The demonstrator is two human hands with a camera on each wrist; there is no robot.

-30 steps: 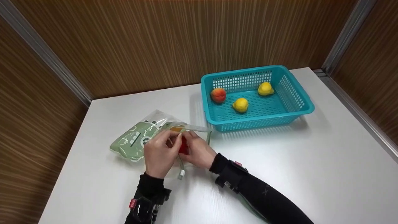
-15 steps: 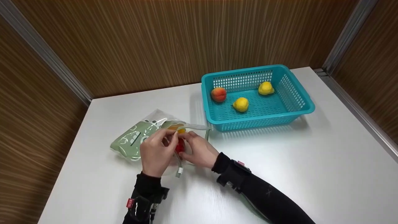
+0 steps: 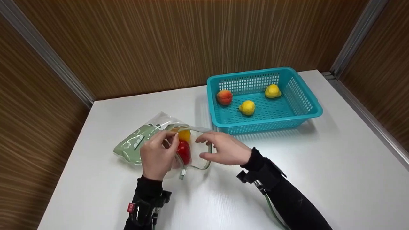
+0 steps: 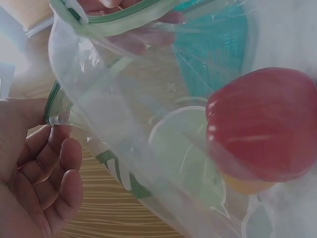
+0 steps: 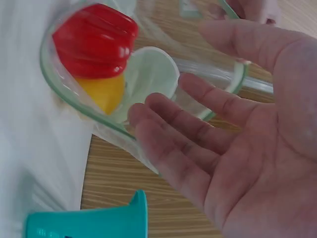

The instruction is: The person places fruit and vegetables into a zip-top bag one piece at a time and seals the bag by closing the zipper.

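My left hand (image 3: 157, 155) pinches the green-edged rim of a clear zip bag (image 3: 135, 142) printed with a green cartoon face. The bag lies on its side, its mouth spread toward the right. Inside sit a red bell pepper (image 3: 183, 152) and a yellow item (image 3: 184, 134), partly hidden behind the pepper; both show again in the right wrist view, the pepper (image 5: 96, 42) nearer the opening. My right hand (image 3: 225, 148) is just outside the mouth, fingers loosely spread, holding nothing. A zip slider (image 3: 183, 173) hangs at the front edge of the bag.
A turquoise perforated basket (image 3: 271, 119) stands at the back right of the white table (image 3: 287, 172). It contains a peach (image 3: 224, 97) and two lemons, one lemon (image 3: 247, 108) near the middle and another lemon (image 3: 273, 91) farther back. Wood-grain panels (image 3: 191, 44) enclose the table.
My right hand has let go of the red bell pepper and drawn back to the right out of the bag's mouth. My left hand, still pinching the rim, has shifted slightly left.
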